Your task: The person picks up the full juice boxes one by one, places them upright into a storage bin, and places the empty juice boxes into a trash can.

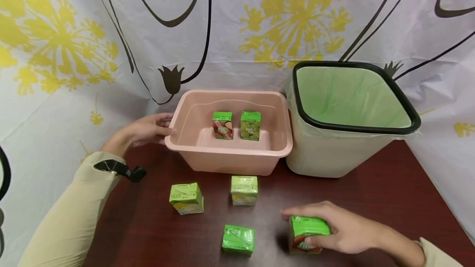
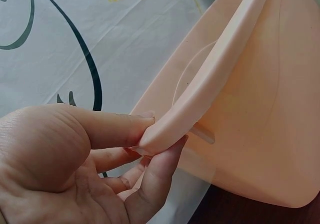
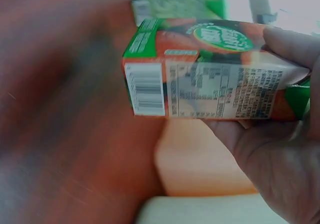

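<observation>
My left hand (image 1: 150, 129) pinches the left rim of a pink plastic basin (image 1: 230, 162), thumb on one side and fingers under the edge, as the left wrist view shows. Two small juice boxes with green tops, one red (image 1: 222, 126) and one green (image 1: 250, 126), stand inside it. At the front right, my right hand (image 1: 345, 228) grips a red juice box (image 1: 306, 236) with a green top between thumb and fingers. Its barcode and label panel (image 3: 200, 89) face the right wrist camera. Left of that hand is another green-topped juice box (image 1: 238, 239).
Two yellow-green juice boxes, one to the left (image 1: 186, 198) and one in the middle (image 1: 244, 190), stand before the basin. A white bin (image 1: 323, 153) with a black rim and a clear liner stands right of the basin. Patterned cloth (image 1: 230, 32) hangs behind the dark red table (image 1: 148, 234).
</observation>
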Demonstrator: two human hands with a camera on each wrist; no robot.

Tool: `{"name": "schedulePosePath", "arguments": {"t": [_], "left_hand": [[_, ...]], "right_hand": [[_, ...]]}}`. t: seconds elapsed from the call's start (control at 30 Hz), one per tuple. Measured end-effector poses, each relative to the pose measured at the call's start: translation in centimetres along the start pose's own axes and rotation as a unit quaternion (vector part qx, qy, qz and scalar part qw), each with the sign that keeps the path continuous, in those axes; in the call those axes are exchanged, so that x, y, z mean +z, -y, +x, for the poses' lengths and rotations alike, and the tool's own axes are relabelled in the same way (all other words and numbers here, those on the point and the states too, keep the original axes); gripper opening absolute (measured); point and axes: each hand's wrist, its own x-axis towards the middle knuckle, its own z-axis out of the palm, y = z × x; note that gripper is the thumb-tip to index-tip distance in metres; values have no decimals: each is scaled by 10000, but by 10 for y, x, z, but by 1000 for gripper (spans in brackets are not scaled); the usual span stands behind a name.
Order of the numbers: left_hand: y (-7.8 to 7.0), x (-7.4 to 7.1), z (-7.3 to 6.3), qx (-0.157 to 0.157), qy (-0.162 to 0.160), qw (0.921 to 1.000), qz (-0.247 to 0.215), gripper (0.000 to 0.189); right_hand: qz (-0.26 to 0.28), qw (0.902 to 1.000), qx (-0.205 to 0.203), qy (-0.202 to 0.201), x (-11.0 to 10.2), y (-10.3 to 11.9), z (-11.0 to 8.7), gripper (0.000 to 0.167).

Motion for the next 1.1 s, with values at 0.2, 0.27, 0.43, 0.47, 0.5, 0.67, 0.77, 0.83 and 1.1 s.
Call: {"name": "schedulePosePath", "arguments": {"t": [0.2,0.27,0.43,0.47,0.5,0.67,0.77,0.83,1.1], "left_hand": [[-1,0,0,34,16,10000,62,71],[-2,0,-1,42,32,9999,86,71],[-4,0,0,64,79,9999,130,71],[-4,0,0,62,80,9999,128,71],[-3,-1,0,54,83,9999,122,71],[-2,-1,1,-23,68,10000,30,69],[-2,-1,1,-31,76,10000,24,69],[-2,-2,1,-28,82,10000,41,69],[-3,-2,0,-45,82,9999,37,70]], "right_hand": [[-740,9970,-25,-209,-39,26,8,60],[-888,9957,31,-259,-52,34,12,61],[-1088,9935,171,-291,-81,56,27,62],[-1079,9936,217,-257,-87,60,32,62],[-1101,9934,233,-223,-93,64,36,62],[-1167,9921,462,-39,-126,83,62,60],[-1248,9902,624,13,-142,92,81,59],[-1284,9894,674,48,-152,96,96,57],[-1241,9872,989,187,-179,98,159,51]]}}
